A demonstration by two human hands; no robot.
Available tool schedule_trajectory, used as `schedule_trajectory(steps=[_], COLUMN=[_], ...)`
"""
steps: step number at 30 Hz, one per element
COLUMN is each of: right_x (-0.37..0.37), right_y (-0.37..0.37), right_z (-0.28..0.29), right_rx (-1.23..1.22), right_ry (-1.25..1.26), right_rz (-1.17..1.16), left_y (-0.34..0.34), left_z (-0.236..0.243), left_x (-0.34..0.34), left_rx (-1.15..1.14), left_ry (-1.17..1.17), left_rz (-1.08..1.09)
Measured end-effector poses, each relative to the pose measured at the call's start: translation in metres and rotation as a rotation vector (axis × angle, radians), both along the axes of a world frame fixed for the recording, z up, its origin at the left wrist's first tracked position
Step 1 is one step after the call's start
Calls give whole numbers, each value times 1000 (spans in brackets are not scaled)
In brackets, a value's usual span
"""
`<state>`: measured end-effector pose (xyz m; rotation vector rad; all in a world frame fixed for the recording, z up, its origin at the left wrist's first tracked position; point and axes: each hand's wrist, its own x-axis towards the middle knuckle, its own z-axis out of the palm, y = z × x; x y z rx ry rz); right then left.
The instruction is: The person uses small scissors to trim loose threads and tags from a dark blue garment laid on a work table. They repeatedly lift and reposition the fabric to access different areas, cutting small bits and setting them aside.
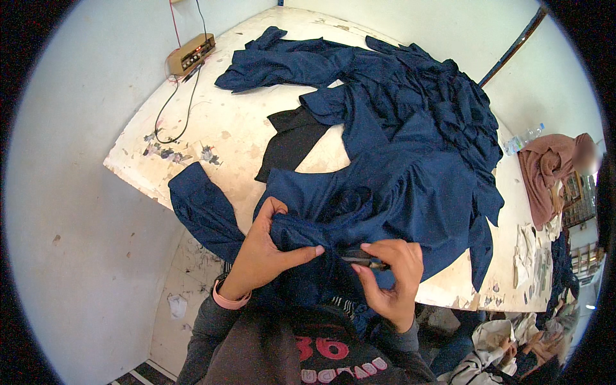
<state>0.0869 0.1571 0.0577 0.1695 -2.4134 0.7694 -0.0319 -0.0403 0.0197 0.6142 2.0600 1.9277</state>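
Broadly, a worn white worktable (212, 128) with chipped, paint-stained edges fills the room's middle, and a large heap of navy blue garments (410, 128) covers most of its top, with one black fabric piece (289, 141) lying flat beside the heap. At the near edge, one navy garment (333, 212) from the heap is drawn toward the person, part of it hanging off the table. The left hand (266, 253) is closed on a bunched fold of this garment, thumb extended along the cloth. The right hand (391, 279) has its fingers pinched narrow around a small dark tool (366, 258), apparently a thread snipper; its blades cannot be made out. Both hands sit close together at the fold. A small tan electronic box (190, 54) with wires rests at the far left corner. A person in a brown head covering (552, 173) sits at the right end. Judgement: the work appears to be trimming at a seam; the left hand should keep the fold taut and the tool tip clear of the fabric itself
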Motion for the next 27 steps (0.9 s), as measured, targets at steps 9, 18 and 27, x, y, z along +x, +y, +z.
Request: schedule_trajectory(steps=[9,18,27], right_x=[-3,-4,-12], right_y=[-2,-1,12], right_z=[0,-8,-19], right_rx=[120,97,-187], right_ry=[-14,44,-114], right_rz=[-17,-14,96], left_y=[3,2,-5], left_z=[0,-3,6], left_x=[2,2,-23], left_rx=[54,-39,70], left_ry=[-33,108,243], left_rz=[-23,-50,-330])
